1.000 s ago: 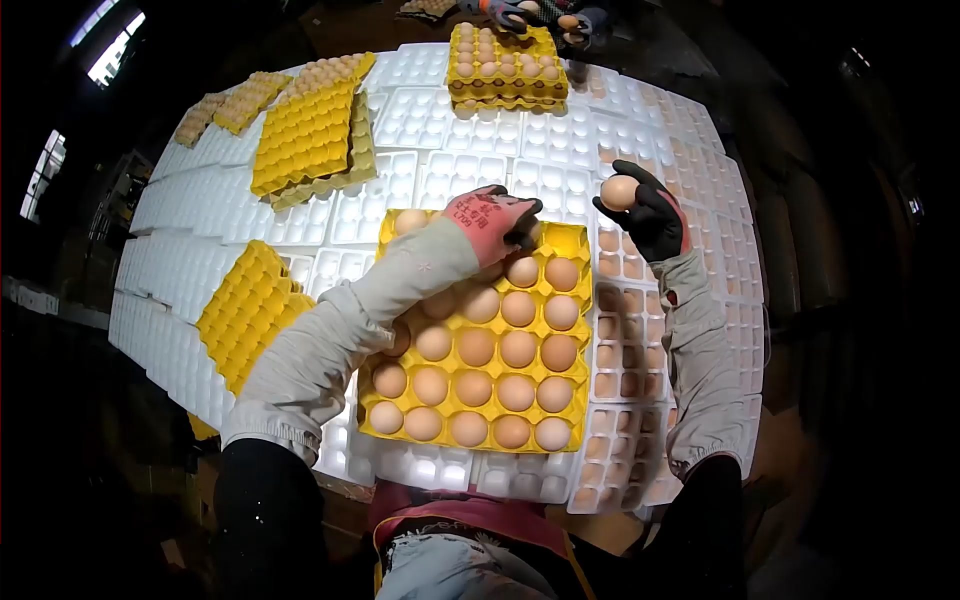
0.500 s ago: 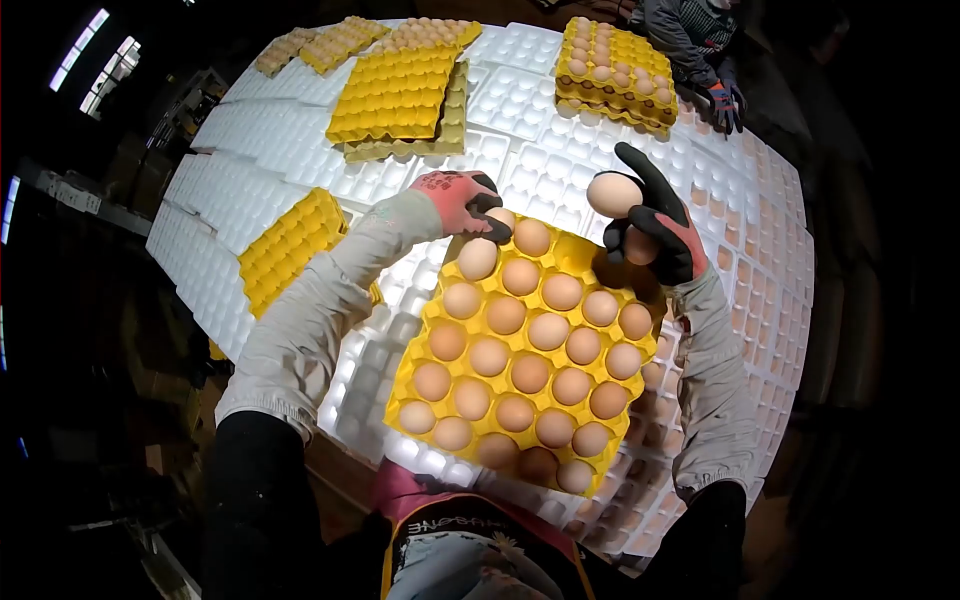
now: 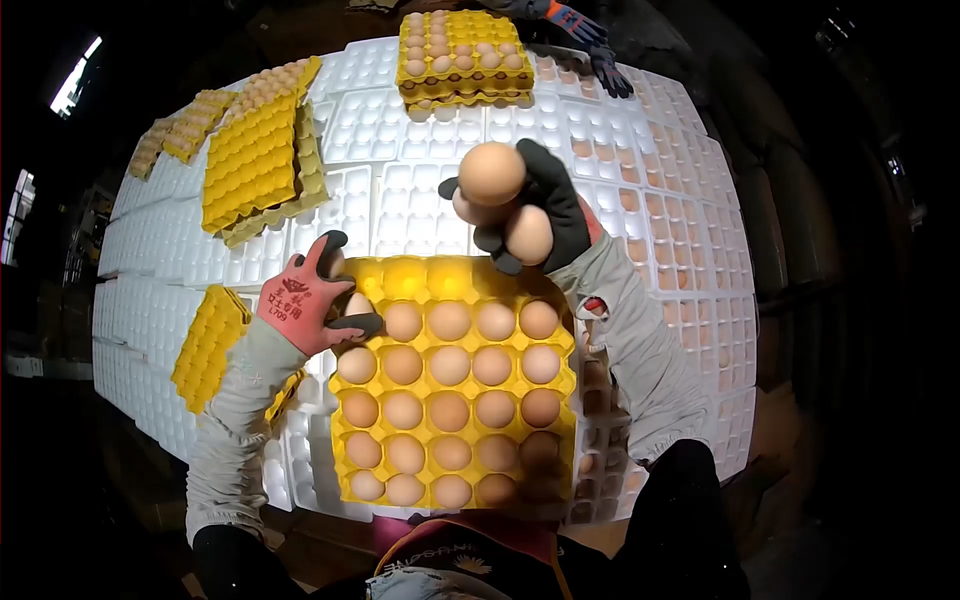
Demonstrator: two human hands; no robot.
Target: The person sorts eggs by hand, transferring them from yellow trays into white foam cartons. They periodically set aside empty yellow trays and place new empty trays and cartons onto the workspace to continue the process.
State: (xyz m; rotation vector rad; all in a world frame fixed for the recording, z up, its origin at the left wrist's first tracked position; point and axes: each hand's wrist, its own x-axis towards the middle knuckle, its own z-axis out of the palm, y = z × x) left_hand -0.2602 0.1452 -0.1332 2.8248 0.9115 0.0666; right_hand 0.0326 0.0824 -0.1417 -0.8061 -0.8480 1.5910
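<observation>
Right hand [image 3: 556, 212] has swung inward in head view, now above far edge of yellow tray [image 3: 447, 277], fingers curled, clamped on three eggs [image 3: 492, 174]. Left hand [image 3: 298, 302] at tray's far-left corner, thumb and finger beside pale egg [image 3: 354, 306] (grip or mere touch, cannot tell). Yellow tray lies before person, over white trays [image 3: 425, 210].

Left hand [image 3: 300, 300] – gloved, its fingers were bent and parted. Right hand [image 3: 555, 205] – gloved, its fingers were curled.
</observation>
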